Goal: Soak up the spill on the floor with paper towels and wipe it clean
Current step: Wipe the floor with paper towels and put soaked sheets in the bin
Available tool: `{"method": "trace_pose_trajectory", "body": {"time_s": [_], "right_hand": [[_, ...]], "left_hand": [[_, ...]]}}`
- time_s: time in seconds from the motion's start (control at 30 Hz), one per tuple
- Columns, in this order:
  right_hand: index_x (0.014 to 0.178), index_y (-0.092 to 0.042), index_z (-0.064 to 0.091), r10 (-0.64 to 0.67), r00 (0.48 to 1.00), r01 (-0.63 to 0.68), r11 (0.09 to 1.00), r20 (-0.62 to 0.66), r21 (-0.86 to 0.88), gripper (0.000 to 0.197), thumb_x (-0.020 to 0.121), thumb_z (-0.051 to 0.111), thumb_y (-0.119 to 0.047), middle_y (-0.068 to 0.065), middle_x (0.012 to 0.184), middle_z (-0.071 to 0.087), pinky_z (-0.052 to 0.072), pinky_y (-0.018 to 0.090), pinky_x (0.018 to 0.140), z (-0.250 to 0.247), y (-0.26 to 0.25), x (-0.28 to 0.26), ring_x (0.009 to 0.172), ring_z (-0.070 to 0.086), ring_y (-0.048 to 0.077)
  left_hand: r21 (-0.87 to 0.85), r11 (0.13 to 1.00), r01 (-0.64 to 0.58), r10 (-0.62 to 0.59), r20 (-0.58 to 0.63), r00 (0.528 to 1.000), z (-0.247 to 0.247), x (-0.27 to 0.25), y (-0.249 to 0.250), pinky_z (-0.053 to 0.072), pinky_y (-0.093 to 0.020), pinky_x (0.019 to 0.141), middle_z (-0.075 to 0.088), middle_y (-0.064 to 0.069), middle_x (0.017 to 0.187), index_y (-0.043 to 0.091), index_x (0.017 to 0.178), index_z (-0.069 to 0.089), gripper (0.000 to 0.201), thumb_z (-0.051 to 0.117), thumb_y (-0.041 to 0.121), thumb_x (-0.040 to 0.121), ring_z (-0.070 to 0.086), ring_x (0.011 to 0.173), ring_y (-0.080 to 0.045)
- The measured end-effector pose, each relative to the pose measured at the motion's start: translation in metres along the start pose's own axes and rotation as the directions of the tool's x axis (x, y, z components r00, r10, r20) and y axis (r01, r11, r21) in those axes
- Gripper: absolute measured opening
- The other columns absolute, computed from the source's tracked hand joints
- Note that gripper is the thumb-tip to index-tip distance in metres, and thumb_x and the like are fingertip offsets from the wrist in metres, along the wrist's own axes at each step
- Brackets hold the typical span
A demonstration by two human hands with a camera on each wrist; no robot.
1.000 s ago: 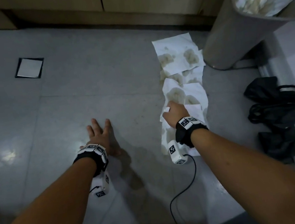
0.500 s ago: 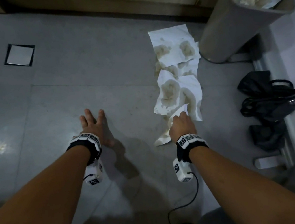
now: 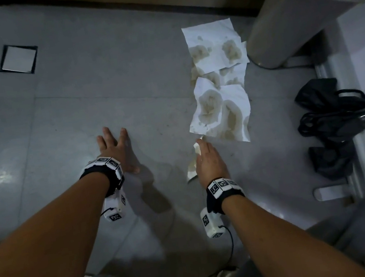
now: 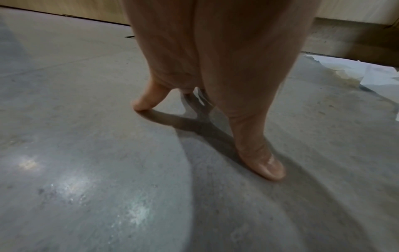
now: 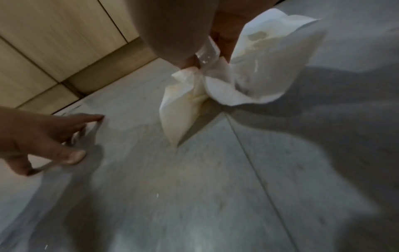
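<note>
Several white paper towels (image 3: 218, 81) with yellow-brown wet stains lie in a strip on the grey tiled floor (image 3: 100, 91), running from near the bin toward me. My right hand (image 3: 205, 156) pinches the near end of one stained paper towel (image 5: 254, 68), which hangs bunched from the fingers just above the floor; its lower corner (image 3: 192, 172) shows at the hand's left. My left hand (image 3: 113, 145) rests flat on the floor with fingers spread, its fingertips (image 4: 270, 170) pressing the tile, well left of the towels.
A grey waste bin (image 3: 295, 12) stuffed with used towels stands at the upper right. Black bags (image 3: 331, 117) lie by a metal rail at the right. A square floor drain (image 3: 18, 59) sits at the upper left. Wooden cabinet fronts (image 5: 43, 51) line the far wall.
My right hand has drawn back toward me, dragging the nearest towel off the strip and bunching it. The left hand stays planted on the floor.
</note>
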State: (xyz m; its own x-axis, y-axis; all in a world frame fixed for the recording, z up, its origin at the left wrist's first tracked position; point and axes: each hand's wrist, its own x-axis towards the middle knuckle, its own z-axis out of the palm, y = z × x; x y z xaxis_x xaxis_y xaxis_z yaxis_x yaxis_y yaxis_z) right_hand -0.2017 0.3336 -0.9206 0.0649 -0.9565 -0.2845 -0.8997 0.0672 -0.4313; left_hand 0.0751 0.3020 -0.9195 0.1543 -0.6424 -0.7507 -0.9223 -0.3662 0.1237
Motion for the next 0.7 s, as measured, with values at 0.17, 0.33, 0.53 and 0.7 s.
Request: {"method": "trace_pose_trajectory", "body": {"time_s": [0.17, 0.33, 0.53, 0.7], "right_hand": [[0.156, -0.007, 0.003, 0.061, 0.985, -0.030, 0.981, 0.161, -0.190, 0.068, 0.102, 0.030, -0.039, 0.014, 0.163, -0.006, 0.007, 0.041, 0.122, 0.025, 0.005, -0.032, 0.151, -0.002, 0.026], [0.152, -0.003, -0.015, 0.049, 0.974, 0.026, 0.944, 0.219, -0.328, 0.080, 0.096, 0.004, -0.056, 0.015, 0.160, -0.021, -0.001, 0.043, 0.122, 0.037, 0.016, -0.046, 0.149, -0.017, 0.027], [0.153, -0.005, -0.014, 0.010, 0.977, 0.034, 0.979, 0.213, -0.202, 0.076, 0.091, 0.030, 0.000, 0.012, 0.159, -0.026, -0.003, 0.040, 0.123, 0.025, 0.003, -0.020, 0.148, -0.021, 0.026], [0.155, -0.009, -0.007, 0.013, 0.978, 0.019, 0.988, 0.207, -0.151, 0.081, 0.087, 0.033, 0.006, 0.011, 0.160, -0.025, -0.007, 0.039, 0.122, 0.030, -0.008, 0.000, 0.148, -0.022, 0.026]], "left_hand": [[-0.003, 1.000, -0.004, 0.004, 0.009, 1.000, 0.000, 0.000, -0.001, 0.013, -0.063, 0.118, -0.040, -0.014, 0.155, 0.031, 0.156, -0.016, 0.143, 0.092, 0.038, 0.064, -0.027, 0.145, -0.042], [0.009, 1.000, -0.002, 0.002, 0.003, 1.000, 0.002, 0.002, -0.002, 0.014, -0.063, 0.117, -0.039, -0.014, 0.155, 0.031, 0.156, -0.017, 0.144, 0.092, 0.040, 0.063, -0.027, 0.145, -0.043], [0.015, 1.000, -0.006, 0.006, 0.003, 1.000, 0.001, 0.003, -0.001, 0.014, -0.063, 0.118, -0.040, -0.015, 0.155, 0.031, 0.156, -0.018, 0.144, 0.092, 0.042, 0.063, -0.026, 0.145, -0.044], [0.023, 1.000, -0.005, 0.005, 0.007, 1.000, 0.002, 0.003, -0.001, 0.014, -0.064, 0.117, -0.039, -0.017, 0.155, 0.030, 0.155, -0.020, 0.144, 0.091, 0.045, 0.064, -0.025, 0.145, -0.045]]}}
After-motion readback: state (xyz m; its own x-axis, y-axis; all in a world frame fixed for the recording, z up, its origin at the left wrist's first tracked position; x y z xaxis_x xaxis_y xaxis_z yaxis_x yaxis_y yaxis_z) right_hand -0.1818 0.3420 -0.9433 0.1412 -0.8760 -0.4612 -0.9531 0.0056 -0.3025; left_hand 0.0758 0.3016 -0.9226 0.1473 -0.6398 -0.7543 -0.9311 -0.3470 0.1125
